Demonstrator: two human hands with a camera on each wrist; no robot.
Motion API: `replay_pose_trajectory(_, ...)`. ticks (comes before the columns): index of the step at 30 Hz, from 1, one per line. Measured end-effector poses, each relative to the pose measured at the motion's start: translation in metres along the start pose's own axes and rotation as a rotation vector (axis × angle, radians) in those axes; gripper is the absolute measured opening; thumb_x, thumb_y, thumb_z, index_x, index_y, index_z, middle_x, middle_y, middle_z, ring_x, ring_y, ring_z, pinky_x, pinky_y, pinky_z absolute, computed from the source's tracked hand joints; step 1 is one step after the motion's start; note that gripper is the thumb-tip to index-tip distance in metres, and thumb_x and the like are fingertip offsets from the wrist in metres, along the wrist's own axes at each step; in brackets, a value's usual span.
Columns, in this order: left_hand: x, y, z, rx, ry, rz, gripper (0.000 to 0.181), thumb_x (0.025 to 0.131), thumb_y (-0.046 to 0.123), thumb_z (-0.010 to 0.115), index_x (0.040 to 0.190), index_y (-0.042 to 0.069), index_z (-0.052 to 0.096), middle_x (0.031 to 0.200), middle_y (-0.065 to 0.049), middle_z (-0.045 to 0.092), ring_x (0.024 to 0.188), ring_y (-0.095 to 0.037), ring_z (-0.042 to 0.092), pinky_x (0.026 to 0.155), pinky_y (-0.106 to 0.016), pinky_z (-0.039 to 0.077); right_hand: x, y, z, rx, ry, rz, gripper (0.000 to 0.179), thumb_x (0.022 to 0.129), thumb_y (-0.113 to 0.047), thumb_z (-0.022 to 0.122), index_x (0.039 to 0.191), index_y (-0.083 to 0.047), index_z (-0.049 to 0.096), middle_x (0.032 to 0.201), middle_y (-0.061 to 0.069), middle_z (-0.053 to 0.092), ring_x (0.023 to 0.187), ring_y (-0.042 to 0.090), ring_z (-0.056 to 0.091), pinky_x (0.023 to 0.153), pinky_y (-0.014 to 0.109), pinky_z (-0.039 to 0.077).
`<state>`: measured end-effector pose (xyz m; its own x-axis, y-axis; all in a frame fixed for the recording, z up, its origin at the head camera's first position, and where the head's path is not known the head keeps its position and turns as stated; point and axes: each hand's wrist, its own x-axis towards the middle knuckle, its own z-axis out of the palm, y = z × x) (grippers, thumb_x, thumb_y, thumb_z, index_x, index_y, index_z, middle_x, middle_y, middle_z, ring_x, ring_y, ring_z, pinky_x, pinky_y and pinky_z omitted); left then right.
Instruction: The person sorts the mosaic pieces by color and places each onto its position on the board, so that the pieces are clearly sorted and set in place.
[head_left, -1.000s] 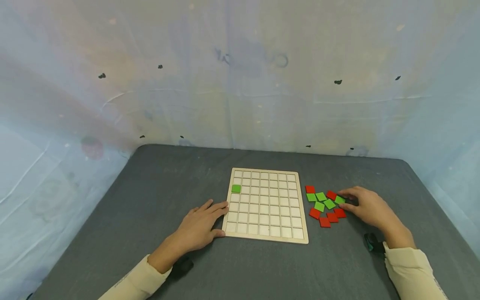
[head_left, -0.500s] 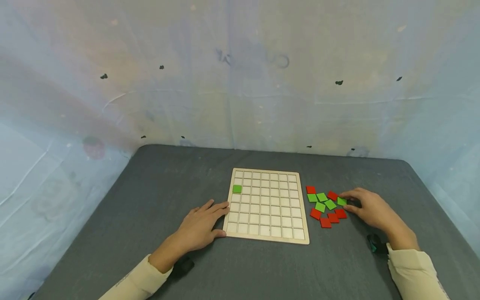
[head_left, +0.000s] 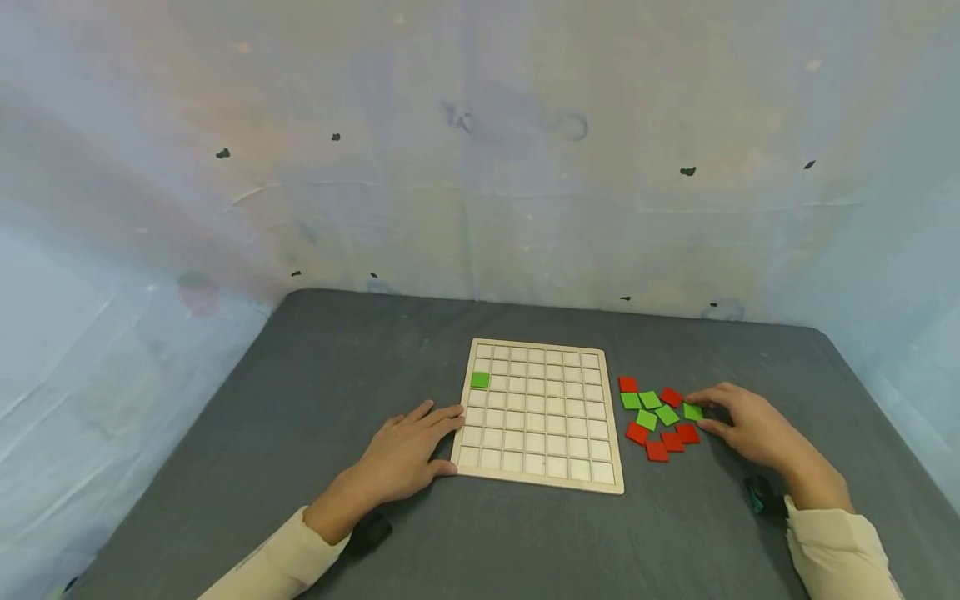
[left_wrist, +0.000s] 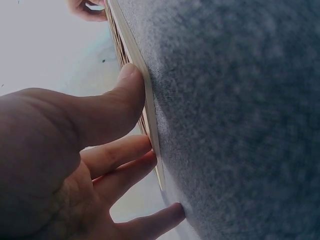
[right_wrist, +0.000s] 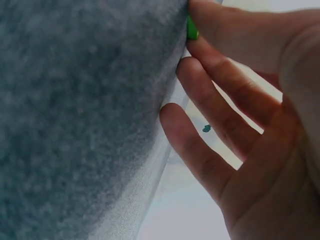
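A light wooden grid board (head_left: 536, 485) lies on the dark table, with one green square tile (head_left: 480, 380) in its left column. At the board's left edge rests my left hand (head_left: 405, 454), fingers spread, fingertips and thumb against the rim. The left wrist view shows that thumb (left_wrist: 131, 82) on the board's side. To the right of the board, my right hand (head_left: 750, 423) pinches a green square tile (head_left: 692, 412) at the right end of a loose group of tiles. In the right wrist view only a sliver of this tile (right_wrist: 192, 30) shows by the thumb.
Beside the board's right edge lie several loose tiles, green ones (head_left: 647, 420) and red ones (head_left: 657, 451), close together. The dark table (head_left: 375, 350) ends at a pale hanging sheet (head_left: 480, 208) behind and at both sides.
The green tile at my right fingers has shifted slightly right and nearer, away from its red neighbour, along with the hand. My left hand stays at the board. The head view has shifted a little.
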<state>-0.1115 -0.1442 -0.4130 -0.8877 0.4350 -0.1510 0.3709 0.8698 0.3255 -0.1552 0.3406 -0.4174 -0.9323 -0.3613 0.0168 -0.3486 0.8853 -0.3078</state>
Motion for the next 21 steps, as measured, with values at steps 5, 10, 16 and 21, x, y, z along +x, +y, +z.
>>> replay_pose_trajectory(5,0.001,0.0018,0.0011,0.003,0.005,-0.004,0.066,0.089,0.04,0.073,0.149,0.023,0.049,0.16,0.006,0.038,0.15,-0.035,0.031,0.11,-0.066,0.034,-0.0026,0.0029,-0.0001,-0.003,-0.01,-0.002,0.034,0.088,-0.014,0.075,0.122,-0.011,0.07,0.111,0.011,0.067,0.096,0.028,0.064,0.079,0.051,0.053)
replay_pose_trajectory(10,0.0007,0.0016,-0.0004,0.007,-0.003,-0.008,0.067,0.089,0.04,0.073,0.149,0.024,0.048,0.16,0.006,0.037,0.15,-0.035,0.031,0.11,-0.066,0.033,-0.0012,0.0035,-0.0008,0.007,-0.029,0.001,0.038,0.088,-0.015,0.075,0.125,-0.012,0.068,0.109,0.011,0.065,0.095,0.028,0.063,0.077,0.05,0.052)
replay_pose_trajectory(16,-0.0018,0.0005,0.0003,0.006,-0.023,-0.017,0.068,0.089,0.041,0.072,0.15,0.024,0.047,0.161,0.007,0.036,0.151,-0.035,0.029,0.11,-0.066,0.033,-0.0011,0.0036,-0.001,0.025,-0.055,0.013,0.039,0.087,-0.019,0.076,0.125,-0.011,0.068,0.11,0.012,0.064,0.097,0.031,0.063,0.078,0.051,0.052)
replay_pose_trajectory(21,0.0002,0.0009,0.0006,0.012,-0.008,-0.003,0.066,0.091,0.04,0.071,0.15,0.023,0.047,0.161,0.006,0.036,0.15,-0.036,0.029,0.11,-0.066,0.033,0.0008,0.0048,-0.0011,0.011,-0.052,0.028,0.038,0.088,-0.017,0.075,0.125,-0.011,0.069,0.112,0.013,0.064,0.098,0.031,0.063,0.079,0.052,0.052)
